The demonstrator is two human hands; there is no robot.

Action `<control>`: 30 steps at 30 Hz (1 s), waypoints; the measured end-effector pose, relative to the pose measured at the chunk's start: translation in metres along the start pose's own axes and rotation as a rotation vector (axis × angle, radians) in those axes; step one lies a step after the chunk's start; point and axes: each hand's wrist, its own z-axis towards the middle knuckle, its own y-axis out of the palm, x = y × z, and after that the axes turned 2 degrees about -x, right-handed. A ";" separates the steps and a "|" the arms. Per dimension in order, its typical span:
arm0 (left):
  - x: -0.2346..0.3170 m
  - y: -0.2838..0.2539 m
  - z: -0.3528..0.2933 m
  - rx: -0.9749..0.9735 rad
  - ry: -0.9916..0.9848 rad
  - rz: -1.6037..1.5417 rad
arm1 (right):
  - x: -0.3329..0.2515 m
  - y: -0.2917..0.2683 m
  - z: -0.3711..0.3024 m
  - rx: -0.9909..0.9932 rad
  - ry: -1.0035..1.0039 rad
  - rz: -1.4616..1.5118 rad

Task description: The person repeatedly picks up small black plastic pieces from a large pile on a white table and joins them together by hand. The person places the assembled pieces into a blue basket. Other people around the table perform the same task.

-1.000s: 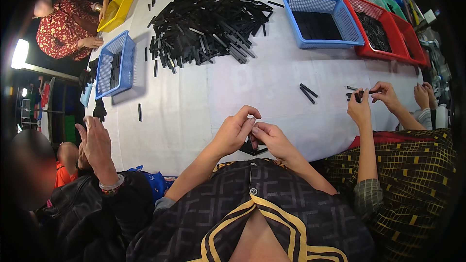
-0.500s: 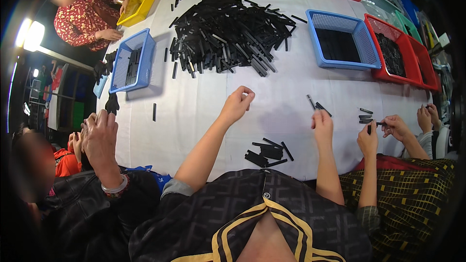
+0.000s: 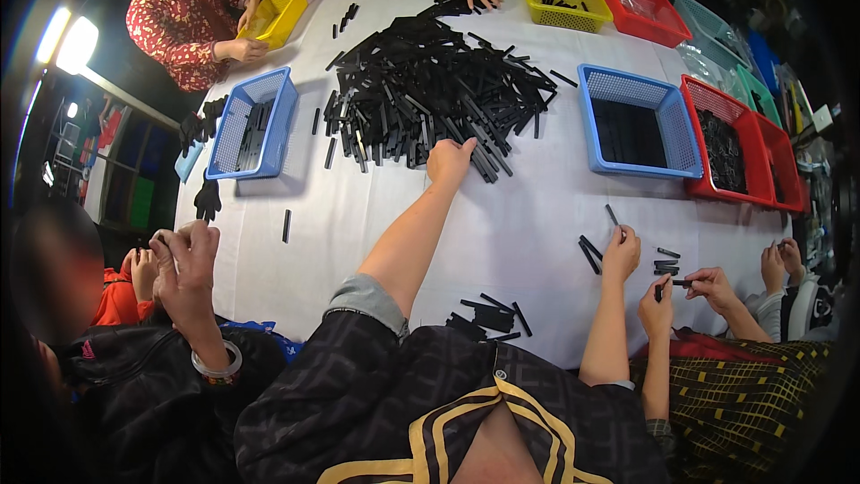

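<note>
- Left hand [image 3: 450, 161] reaches into the pile [image 3: 430, 90] of black strips, fingers curled on some; grip unclear.
- Right hand [image 3: 621, 254] rests on the cloth [image 3: 528, 215], pinching one strip [image 3: 612, 215].

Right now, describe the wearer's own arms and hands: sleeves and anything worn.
Both forearms are bare. The left arm's sleeve is pushed up near the elbow: dark patterned fabric with a grey lining showing at the cuff. The left hand and right hand wear no gloves; no rings, watch or bracelet are visible.

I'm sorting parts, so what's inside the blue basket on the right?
The blue basket holds flat black strips lying along its floor. Its near wall hides whatever lies against that side.
</note>
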 end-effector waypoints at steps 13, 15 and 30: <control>0.003 -0.041 -0.111 -0.120 0.571 -0.048 | -0.087 -0.040 -0.067 -0.439 0.079 0.802; 0.003 -0.049 -0.153 -0.168 0.723 0.008 | -0.124 -0.050 -0.091 -0.626 0.064 0.939; -0.004 -0.085 -0.206 -0.671 0.414 -0.527 | -0.150 -0.096 -0.155 -0.910 -0.062 1.161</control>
